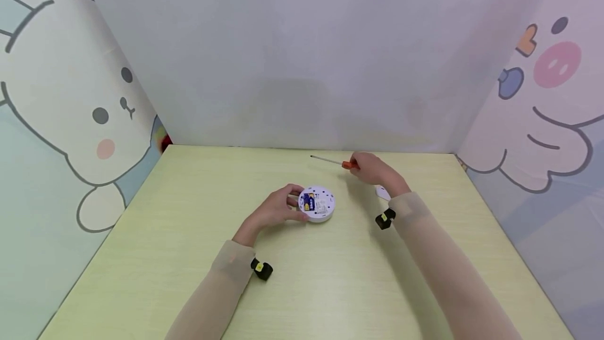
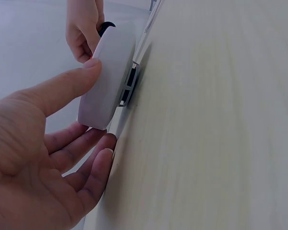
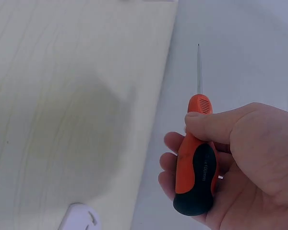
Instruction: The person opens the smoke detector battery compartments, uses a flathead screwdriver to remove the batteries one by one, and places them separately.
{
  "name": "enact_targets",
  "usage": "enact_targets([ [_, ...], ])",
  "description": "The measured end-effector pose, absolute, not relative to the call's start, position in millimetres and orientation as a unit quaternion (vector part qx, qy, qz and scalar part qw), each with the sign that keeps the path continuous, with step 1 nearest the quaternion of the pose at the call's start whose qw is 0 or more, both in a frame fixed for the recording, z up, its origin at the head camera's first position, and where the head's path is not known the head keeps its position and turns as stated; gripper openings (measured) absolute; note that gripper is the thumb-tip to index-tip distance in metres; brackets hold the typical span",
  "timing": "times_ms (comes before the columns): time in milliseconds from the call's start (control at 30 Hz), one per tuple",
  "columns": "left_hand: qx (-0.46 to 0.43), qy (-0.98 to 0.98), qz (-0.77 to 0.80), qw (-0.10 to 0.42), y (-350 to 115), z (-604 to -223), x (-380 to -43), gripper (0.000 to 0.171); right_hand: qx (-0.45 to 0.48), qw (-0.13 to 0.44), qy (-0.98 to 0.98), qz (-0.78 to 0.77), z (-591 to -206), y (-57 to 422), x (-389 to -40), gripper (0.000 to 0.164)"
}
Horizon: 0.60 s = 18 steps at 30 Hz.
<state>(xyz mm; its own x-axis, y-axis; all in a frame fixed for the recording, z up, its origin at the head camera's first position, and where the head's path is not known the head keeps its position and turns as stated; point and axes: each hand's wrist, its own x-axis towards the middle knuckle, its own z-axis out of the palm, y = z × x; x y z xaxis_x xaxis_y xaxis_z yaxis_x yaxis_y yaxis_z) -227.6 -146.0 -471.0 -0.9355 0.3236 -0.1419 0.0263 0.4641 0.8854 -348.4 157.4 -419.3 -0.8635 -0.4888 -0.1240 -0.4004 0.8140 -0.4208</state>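
Observation:
My left hand (image 1: 276, 208) grips the edge of a round white smoke alarm (image 1: 325, 206) between thumb and fingers, over the middle of the table. A battery with a blue and yellow label sits in its upward face. In the left wrist view the alarm (image 2: 105, 84) stands edge-on, a slotted grey and black part jutting from its underside. Farther back and to the right, my right hand (image 1: 370, 168) holds a screwdriver (image 3: 185, 167) raised over the table. Its handle is orange and black, and its thin metal shaft points left in the head view.
A small flat white plastic piece (image 1: 382, 192) lies on the table, partly hidden by the right forearm. The pale wooden table (image 1: 198, 235) ends at a white cloth wall (image 1: 292, 67) behind, with cartoon-printed cloths along both sides.

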Motion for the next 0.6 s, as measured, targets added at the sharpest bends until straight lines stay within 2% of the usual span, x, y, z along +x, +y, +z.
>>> enact_targets([
  [300, 0.106, 0.845, 0.504, 0.145, -146.6, -471.5, -227.2, 0.074, -0.245, 0.099, 0.940, -0.216, -398.7, 164.4, -320.6, 0.019],
  [600, 0.107, 0.845, 0.504, 0.144, -147.2, -472.1, -227.5, 0.075, -0.241, 0.106, 0.932, -0.250, -404.7, 178.1, -299.5, 0.023],
])
